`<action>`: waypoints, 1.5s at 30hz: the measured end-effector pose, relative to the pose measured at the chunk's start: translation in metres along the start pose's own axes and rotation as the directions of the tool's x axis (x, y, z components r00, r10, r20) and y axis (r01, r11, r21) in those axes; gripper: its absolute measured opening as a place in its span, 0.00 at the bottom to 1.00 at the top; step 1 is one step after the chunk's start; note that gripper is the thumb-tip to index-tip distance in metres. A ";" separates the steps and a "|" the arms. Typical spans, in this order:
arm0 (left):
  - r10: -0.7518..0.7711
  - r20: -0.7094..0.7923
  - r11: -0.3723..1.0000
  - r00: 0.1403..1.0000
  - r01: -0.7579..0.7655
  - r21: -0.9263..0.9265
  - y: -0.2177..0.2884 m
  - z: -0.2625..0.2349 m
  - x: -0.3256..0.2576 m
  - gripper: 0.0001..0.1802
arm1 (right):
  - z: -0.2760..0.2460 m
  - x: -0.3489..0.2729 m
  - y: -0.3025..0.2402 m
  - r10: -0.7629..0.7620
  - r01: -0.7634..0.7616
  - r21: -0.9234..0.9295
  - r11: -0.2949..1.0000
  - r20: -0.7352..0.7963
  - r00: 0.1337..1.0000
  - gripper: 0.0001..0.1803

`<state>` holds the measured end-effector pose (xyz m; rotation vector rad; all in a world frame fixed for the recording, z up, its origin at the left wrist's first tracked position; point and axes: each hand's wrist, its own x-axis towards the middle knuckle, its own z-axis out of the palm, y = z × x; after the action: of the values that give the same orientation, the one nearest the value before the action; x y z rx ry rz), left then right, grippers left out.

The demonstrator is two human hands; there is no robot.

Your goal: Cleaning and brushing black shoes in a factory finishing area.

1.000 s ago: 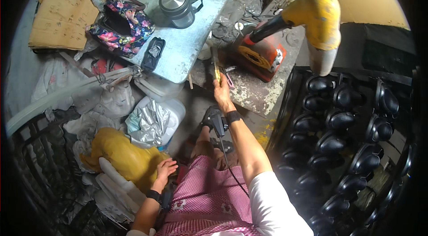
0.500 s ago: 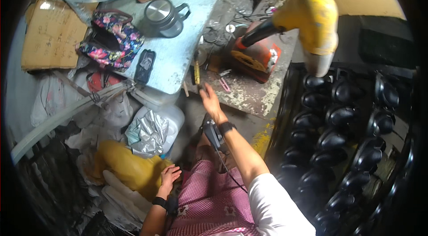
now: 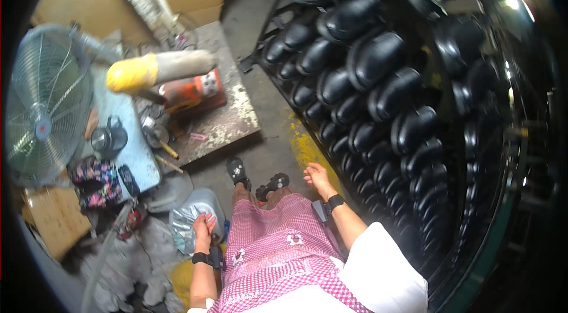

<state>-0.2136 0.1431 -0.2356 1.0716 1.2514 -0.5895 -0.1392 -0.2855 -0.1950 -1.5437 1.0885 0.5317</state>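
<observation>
Left hand (image 3: 204, 225) lies with fingers spread loosely on the crinkled silver foil bag (image 3: 188, 225) that sits on a pale plastic jug (image 3: 207, 200) beside the person's left knee; whether the fingers grip the foil or only rest on it cannot be told. Right hand (image 3: 319, 178) hangs open and holds nothing, fingers slightly curled, just in front of the tall dark rack of glossy black moulded shoe shapes (image 3: 367, 94), near its lowest rows but apart from them. A black wristband sits on each wrist. Below the hands, a pink checked apron (image 3: 278, 254) covers the lap, and two black sandals (image 3: 257, 177) show on the grey concrete floor (image 3: 278, 141). To the left, a rusty metal work plate (image 3: 228, 120) carries an orange machine (image 3: 192, 91), half hidden behind a yellow-capped cylinder (image 3: 157, 69). Farther left stand a wire-caged fan (image 3: 44, 118) and a flowered pouch (image 3: 94, 181); the small bits on the plate are too blurred to name.
</observation>
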 end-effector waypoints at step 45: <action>0.039 0.260 0.795 0.965 -0.188 0.577 0.121 0.149 0.002 0.15 | -0.044 -0.034 0.015 -0.079 0.228 0.375 0.899 -0.373 0.924 0.23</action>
<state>-0.0418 0.0628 -0.2053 1.5396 0.7872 -1.0301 -0.1779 -0.3139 -0.1629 -1.3550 1.2377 -0.0962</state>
